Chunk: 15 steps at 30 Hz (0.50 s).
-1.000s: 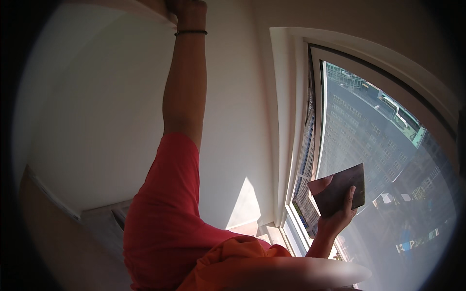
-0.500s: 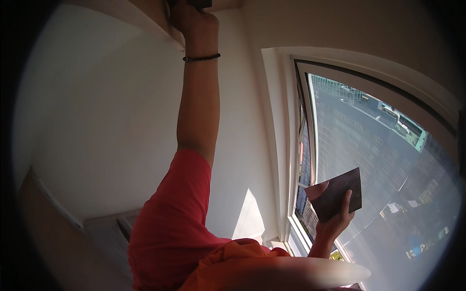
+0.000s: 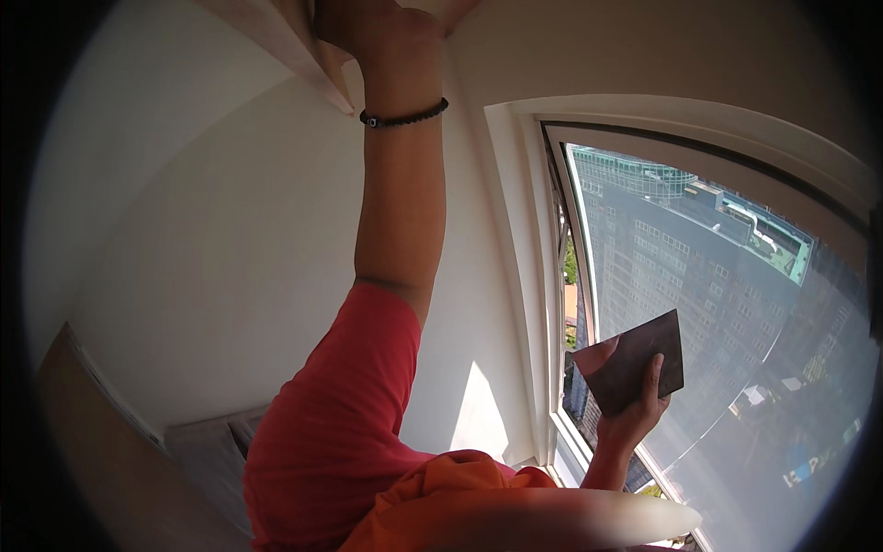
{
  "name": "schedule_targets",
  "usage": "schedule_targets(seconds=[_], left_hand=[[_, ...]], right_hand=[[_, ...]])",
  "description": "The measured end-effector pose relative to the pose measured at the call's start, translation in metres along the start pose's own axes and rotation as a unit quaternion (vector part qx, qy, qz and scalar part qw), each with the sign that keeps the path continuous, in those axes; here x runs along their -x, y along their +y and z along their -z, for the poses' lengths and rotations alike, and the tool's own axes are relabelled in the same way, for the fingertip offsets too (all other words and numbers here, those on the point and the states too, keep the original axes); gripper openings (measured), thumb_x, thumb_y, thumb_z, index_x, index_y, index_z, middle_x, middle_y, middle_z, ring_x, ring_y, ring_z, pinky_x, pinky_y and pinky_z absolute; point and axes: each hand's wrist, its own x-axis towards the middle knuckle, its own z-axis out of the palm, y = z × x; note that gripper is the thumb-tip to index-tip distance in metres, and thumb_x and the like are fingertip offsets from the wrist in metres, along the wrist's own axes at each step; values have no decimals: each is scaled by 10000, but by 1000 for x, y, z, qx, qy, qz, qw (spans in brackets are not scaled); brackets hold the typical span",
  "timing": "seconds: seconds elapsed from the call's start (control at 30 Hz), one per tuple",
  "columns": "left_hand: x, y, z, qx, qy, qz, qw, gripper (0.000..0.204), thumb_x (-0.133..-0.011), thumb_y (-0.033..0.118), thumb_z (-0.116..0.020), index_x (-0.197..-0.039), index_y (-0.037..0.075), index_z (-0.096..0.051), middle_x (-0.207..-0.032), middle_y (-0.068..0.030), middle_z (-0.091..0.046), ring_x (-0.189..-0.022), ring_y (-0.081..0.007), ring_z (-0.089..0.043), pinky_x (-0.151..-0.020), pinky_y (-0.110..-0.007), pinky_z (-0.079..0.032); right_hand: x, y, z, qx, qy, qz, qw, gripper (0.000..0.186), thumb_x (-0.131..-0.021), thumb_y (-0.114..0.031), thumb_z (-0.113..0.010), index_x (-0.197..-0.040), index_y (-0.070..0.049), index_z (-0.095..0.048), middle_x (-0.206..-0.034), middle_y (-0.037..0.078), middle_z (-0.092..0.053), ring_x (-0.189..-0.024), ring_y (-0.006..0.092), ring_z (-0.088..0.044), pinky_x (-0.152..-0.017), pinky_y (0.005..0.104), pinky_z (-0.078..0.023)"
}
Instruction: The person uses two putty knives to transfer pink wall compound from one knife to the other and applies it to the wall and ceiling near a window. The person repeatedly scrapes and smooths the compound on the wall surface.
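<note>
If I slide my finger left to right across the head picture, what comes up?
Left hand at the top edge → bright triangular patch of sunlight → dark, flat, four-cornered panel in the right hand.

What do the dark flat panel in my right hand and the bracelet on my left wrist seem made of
The dark flat panel seems glossy glass or plastic, as a pinkish patch looks reflected in it. The bracelet looks like low-sheen black beads, from its knobbly outline; stone or plastic, unclear.
</note>
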Motion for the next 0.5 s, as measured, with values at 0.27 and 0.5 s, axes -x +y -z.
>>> schedule_targets(seconds=[0.27,0.5], left_hand=[[54,8,7,-18,-101,-42,994,373,-1054,120,-497,-1386,-51,-478,-1311,-128,-574,-1235,-226,-547,-1091,-363,-425],[203,71,116,-168,-599,90,777,546,-1076,320,-498,-1538,37,-430,-1348,-143,-545,-1095,-230,-600,-944,-358,-483]], right_hand=[[4,-4,0,-2,8,-24,1000,391,-977,-296,-703,-1251,-31,-615,-1159,119,-693,-1016,236,-709,-865,356,-606],[-6,10,4,-118,-64,-242,961,391,-1037,-314,-582,-1268,1,-577,-1175,127,-681,-1042,247,-695,-942,363,-569]])
